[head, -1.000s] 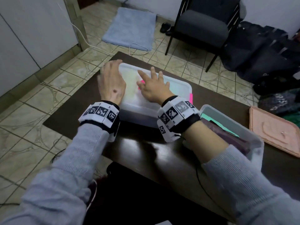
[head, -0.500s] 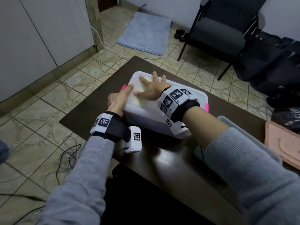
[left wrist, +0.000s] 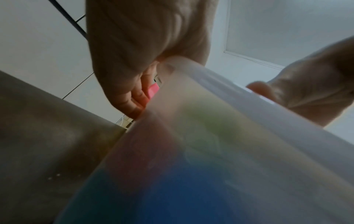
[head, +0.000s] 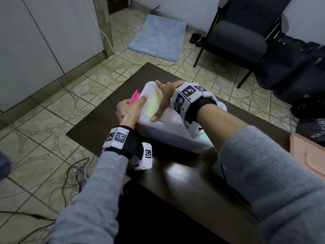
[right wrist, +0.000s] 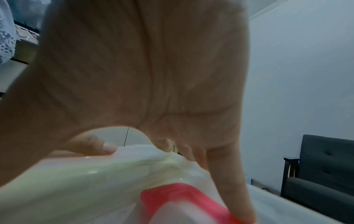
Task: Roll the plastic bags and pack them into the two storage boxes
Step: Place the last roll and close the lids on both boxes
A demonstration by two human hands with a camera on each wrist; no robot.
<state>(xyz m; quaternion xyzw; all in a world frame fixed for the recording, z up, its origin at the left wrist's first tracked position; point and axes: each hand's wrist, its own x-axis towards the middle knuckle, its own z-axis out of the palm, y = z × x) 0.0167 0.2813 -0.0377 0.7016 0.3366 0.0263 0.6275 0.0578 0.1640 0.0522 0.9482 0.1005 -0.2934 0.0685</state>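
A translucent white storage box stands closed on the dark table, with its lid on. Through its wall in the left wrist view, green, red and blue rolled bags show as blurs. My left hand is at the box's left end, thumb on the lid's edge. Its fingers curl round the pink latch. My right hand lies flat on the lid with fingers spread, and its thumb touches the near edge. A pink part of the lid shows under the palm.
A pink lid lies at the table's right edge. My right forearm hides most of what lies to the right of the box. Beyond the table are a dark chair, dark bags and a blue mat. Cables trail on the floor at the left.
My left hand left the top of the lid, dropped to the box's left end and curled round the pink latch. My right hand slid left along the lid.
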